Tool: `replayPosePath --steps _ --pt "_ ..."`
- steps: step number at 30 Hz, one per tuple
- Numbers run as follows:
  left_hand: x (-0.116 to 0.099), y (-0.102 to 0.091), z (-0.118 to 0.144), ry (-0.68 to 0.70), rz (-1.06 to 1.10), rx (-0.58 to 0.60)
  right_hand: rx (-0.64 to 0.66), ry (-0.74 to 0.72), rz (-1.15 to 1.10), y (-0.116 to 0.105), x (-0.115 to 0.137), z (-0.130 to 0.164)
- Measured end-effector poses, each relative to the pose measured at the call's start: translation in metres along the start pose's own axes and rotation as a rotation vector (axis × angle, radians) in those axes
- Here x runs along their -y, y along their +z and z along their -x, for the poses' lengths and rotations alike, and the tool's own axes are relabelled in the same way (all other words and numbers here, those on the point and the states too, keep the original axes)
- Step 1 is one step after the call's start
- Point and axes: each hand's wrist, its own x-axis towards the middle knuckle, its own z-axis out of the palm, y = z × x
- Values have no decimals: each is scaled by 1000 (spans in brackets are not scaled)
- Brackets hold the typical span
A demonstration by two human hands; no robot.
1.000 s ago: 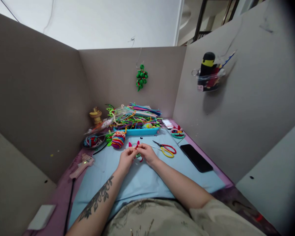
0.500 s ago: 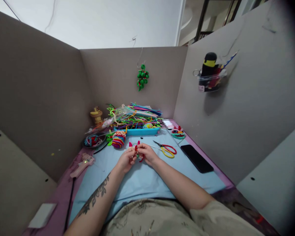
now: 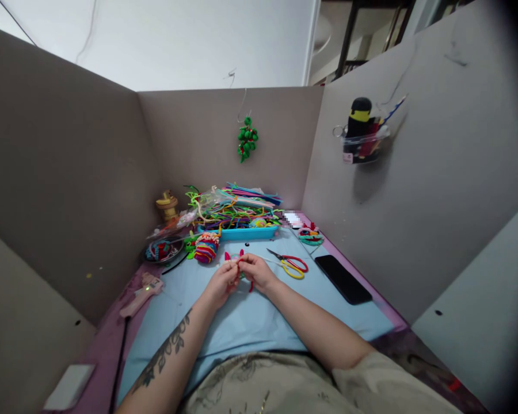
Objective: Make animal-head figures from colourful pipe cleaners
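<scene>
My left hand (image 3: pixel 221 283) and my right hand (image 3: pixel 255 271) meet over the light blue mat (image 3: pixel 250 316), fingers pinched together on a small red pipe-cleaner piece (image 3: pixel 240 262). Part of that piece curls down between the hands; the rest is hidden by my fingers. Red and yellow scissors (image 3: pixel 290 264) lie just right of my right hand. A striped, multicoloured pipe-cleaner ball (image 3: pixel 206 248) sits a little beyond my left hand.
A blue tray (image 3: pixel 242 232) heaped with coloured pipe cleaners stands at the back. A dark bowl (image 3: pixel 163 250) and a pink glue gun (image 3: pixel 141 292) lie left, a black phone (image 3: pixel 342 278) right. Grey partition walls enclose three sides; a green ornament (image 3: pixel 247 140) hangs on the back wall.
Both hands stay together on the red piece, with only small finger movements. The view has shifted slightly.
</scene>
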Motion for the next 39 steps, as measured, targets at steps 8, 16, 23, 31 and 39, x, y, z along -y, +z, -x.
replayPosePath --steps 8,16,23,31,39 --pt "8 1 -7 300 -454 -208 -88 -36 -13 0 -6 -4" --pt "13 -4 -6 408 -606 -201 -51 27 -81 5 -3 0" --pt "12 1 -4 503 -597 -282 -110 1 -89 6 -5 0" --pt "8 -3 -4 171 -220 -128 4 140 -145 3 -2 1" --pt "10 -1 -3 65 -130 -3 7 162 -197 -3 -4 -1"
